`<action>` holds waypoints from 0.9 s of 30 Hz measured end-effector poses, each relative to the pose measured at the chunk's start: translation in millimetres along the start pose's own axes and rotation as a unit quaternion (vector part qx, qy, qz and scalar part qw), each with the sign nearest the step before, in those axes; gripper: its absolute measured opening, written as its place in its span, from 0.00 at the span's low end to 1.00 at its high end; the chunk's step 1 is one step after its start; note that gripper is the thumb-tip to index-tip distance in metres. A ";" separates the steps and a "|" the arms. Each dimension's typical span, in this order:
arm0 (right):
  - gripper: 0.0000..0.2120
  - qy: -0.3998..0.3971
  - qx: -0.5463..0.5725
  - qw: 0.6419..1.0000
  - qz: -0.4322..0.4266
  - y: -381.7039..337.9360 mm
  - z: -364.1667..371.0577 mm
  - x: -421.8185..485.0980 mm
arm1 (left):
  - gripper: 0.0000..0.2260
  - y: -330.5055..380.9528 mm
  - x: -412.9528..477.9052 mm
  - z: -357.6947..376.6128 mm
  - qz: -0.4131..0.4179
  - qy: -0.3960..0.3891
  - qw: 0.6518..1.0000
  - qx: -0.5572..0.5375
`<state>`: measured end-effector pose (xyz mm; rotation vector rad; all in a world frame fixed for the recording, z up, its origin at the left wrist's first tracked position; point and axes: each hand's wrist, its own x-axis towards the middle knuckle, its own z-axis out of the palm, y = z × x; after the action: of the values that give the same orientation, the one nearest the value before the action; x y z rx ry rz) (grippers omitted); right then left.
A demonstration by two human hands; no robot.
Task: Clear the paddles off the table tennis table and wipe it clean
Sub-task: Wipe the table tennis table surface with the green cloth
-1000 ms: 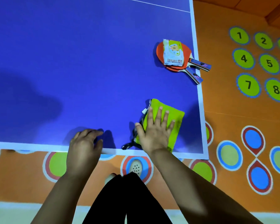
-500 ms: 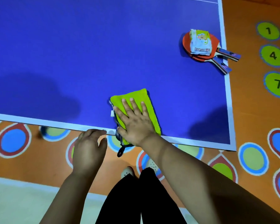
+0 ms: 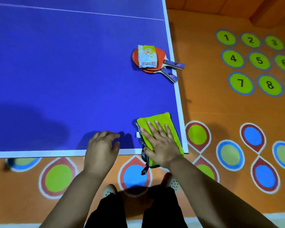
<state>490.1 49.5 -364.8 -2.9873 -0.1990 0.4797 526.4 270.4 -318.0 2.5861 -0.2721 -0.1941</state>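
Paddles (image 3: 160, 54): handles point right, apparently overhanging table (image 3: 72, 71).

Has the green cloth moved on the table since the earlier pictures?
Yes. Since half a second ago the green cloth, under the right hand, slid right along the near edge to the table corner.

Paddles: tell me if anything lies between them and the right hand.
Only bare table separates the right hand from the paddles. But a packet lies on top of them, and the hand presses flat on a green cloth.
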 end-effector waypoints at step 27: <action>0.40 -0.035 0.252 0.967 -0.031 265.6 -116.2 -12.3 | 0.11 268.5 118.8 91.0 -0.087 -0.064 0.973 -0.204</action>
<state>545.1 -224.1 -285.4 -2.4634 -0.1485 0.5364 582.8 -27.4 -266.1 2.1885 -0.0426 -0.4345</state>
